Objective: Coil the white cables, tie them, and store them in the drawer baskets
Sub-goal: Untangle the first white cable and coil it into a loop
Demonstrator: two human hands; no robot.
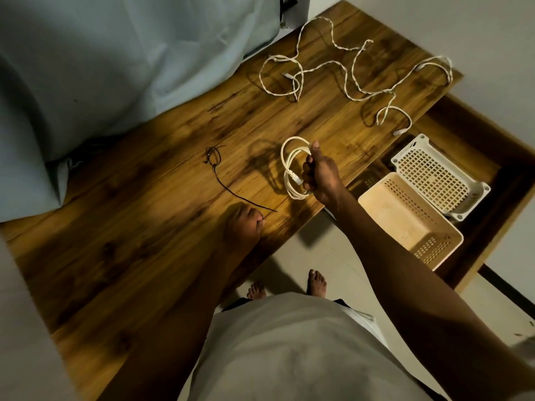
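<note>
Gripping a coiled white cable [295, 169] upright above the wooden desk [144, 227], the person's right hand [320, 176] had its fingers [307, 180] curled tight round one side of the loops, apparently to keep the turns from springing apart before tying. The coil's long axis ran from near the thumb tip down past the knuckles, with a plug end hanging just inside the loop beside the fingers. The left hand [246, 224] rested low on the desk, its fingertips pinching the near end of a thin black tie [231, 189], which trailed away from them towards a small knot; it was probably being fetched to bind the coil. Beyond the right hand's thumb, loose white cables [347, 73] lay uncoiled. Behind that hand's wrist side, the open drawer [506, 180] held a beige basket [405, 215] and a white basket [434, 178].
</note>
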